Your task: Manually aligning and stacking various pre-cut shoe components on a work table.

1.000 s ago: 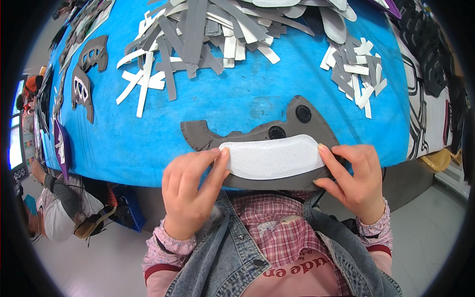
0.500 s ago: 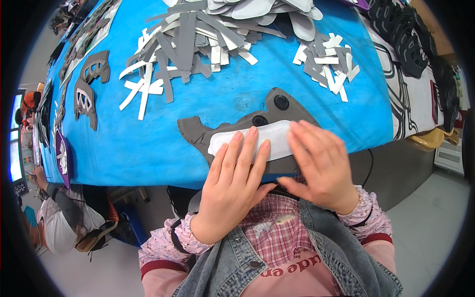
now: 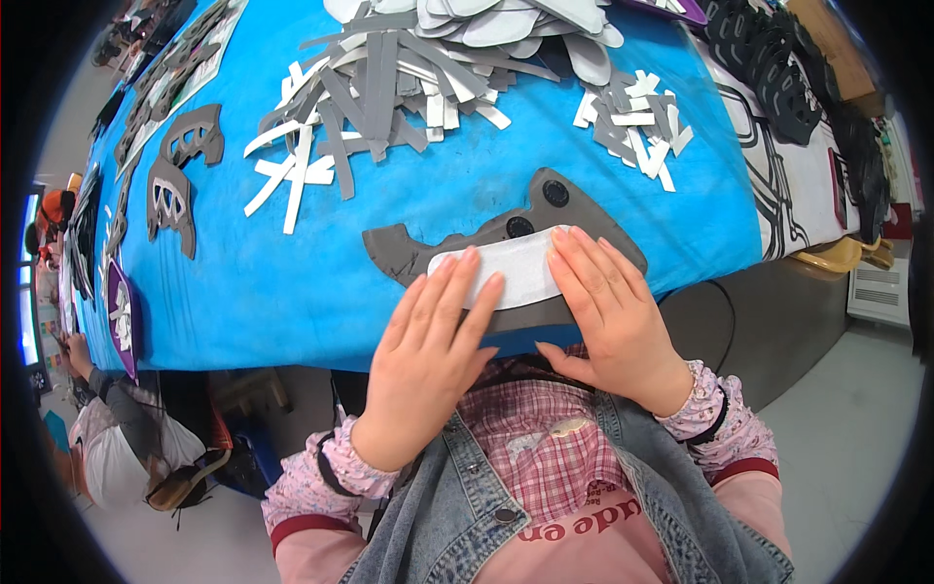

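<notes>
White pad [image 3: 516,276] lies on a grey curved piece [image 3: 605,222] near the worktop's near edge, under the fingers of both hands. The left hand [image 3: 425,336] lies over the pad's left part, its fingers straight and slightly spread, the thumb held apart. The right hand [image 3: 605,310] covers the pad's right end, its fingers close together and flat, its thumb out to the left. Neither hand is pinching anything; the pad's middle shows between them. Just beyond the pad, two black round discs [image 3: 556,193] sit on the grey piece.

At the left edge of the blue-covered worktop [image 3: 282,292], a purple tray [image 3: 130,356] holds small white pieces. Another purple tray [image 3: 694,15], at the far right and cut off by the view, has pale pieces in it. On the far side are a heap of grey and white strips [image 3: 379,92], a pile of rounded pads [image 3: 520,21] and, to the right, a smaller heap of short strips [image 3: 634,119]. Dark red lettering, upside down in this view, crosses the person's pink shirt [image 3: 555,560].
</notes>
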`<state>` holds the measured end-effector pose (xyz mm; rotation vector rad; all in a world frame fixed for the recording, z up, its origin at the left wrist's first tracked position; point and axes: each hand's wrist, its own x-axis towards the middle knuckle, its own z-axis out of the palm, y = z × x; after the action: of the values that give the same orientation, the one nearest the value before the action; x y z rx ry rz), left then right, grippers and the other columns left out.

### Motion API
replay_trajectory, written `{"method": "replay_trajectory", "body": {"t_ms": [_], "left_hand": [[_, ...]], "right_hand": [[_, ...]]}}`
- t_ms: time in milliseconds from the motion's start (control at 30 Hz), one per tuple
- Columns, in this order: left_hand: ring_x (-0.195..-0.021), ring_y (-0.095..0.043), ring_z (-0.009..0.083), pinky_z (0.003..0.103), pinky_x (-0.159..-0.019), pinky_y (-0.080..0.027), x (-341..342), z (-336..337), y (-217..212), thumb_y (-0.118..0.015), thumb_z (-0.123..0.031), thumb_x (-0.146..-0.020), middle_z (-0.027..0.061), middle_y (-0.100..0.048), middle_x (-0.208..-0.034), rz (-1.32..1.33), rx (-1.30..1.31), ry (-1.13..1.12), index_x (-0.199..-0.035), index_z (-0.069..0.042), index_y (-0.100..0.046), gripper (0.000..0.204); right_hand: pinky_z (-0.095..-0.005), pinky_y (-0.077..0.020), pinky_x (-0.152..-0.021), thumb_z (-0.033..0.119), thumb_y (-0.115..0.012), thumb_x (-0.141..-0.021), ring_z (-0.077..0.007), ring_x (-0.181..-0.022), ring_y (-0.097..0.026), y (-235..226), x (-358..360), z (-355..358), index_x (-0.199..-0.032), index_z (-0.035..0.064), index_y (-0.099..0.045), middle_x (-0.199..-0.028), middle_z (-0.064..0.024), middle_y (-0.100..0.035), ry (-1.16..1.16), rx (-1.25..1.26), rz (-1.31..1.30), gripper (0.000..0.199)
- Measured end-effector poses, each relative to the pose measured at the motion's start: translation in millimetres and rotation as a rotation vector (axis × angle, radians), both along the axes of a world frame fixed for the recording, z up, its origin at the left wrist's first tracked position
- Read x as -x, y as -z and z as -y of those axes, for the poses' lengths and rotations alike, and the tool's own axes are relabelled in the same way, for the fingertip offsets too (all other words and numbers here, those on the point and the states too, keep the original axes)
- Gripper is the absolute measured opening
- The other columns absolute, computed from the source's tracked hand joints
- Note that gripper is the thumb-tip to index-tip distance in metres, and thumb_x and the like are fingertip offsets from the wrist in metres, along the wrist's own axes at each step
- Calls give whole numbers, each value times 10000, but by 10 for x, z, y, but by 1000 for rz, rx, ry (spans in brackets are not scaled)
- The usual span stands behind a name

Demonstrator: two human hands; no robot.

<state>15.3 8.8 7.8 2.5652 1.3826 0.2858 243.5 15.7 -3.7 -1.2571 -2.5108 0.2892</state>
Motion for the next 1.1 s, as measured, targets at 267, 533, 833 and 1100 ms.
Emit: {"method": "replay_trajectory", "body": {"t_ms": [267, 533, 833, 1100], "left_hand": [[-1358, -375, 315, 453, -1103, -323, 91, -10, 3, -750, -167, -722, 156, -385, -1470, 103, -15, 52, -1400, -92, -439, 750], [-1347, -387, 353, 465, -1111, -293, 389, 14, 110, -560, -324, -920, 195, -431, -1432, 290, -109, -54, -1405, 14, -385, 616], [-1321, -405, 369, 487, -1105, -289, 625, -148, 349, -316, -387, -1018, 189, -415, -1446, 313, -437, -380, -1388, -3, -418, 543], [-1303, -424, 351, 482, -1106, -292, 591, -185, 379, -336, -412, -1006, 169, -430, -1438, 277, -429, -373, -1378, -14, -439, 554]], "right_hand": [[-457, -290, -1120, 263, -741, -704, -346, -1377, -333, 28, -26, 74, -1419, -27, -318, -1472, -211, -347, 32, -38, -22, 880], [-417, -339, -1109, 208, -711, -761, -305, -1327, -418, 182, -175, 122, -1357, -24, -420, -1423, -189, -426, -21, -237, -60, 703], [-187, -362, -647, 255, -486, -1017, -30, -729, -400, -355, -1398, -535, -1118, -6, -574, -830, 47, -487, 745, -435, -1087, 293], [-373, -539, -893, 29, -499, -961, -251, -991, -608, -41, -3183, -1556, -1196, -39, -481, -1130, -139, -576, 632, 7, -1775, 245]]}}
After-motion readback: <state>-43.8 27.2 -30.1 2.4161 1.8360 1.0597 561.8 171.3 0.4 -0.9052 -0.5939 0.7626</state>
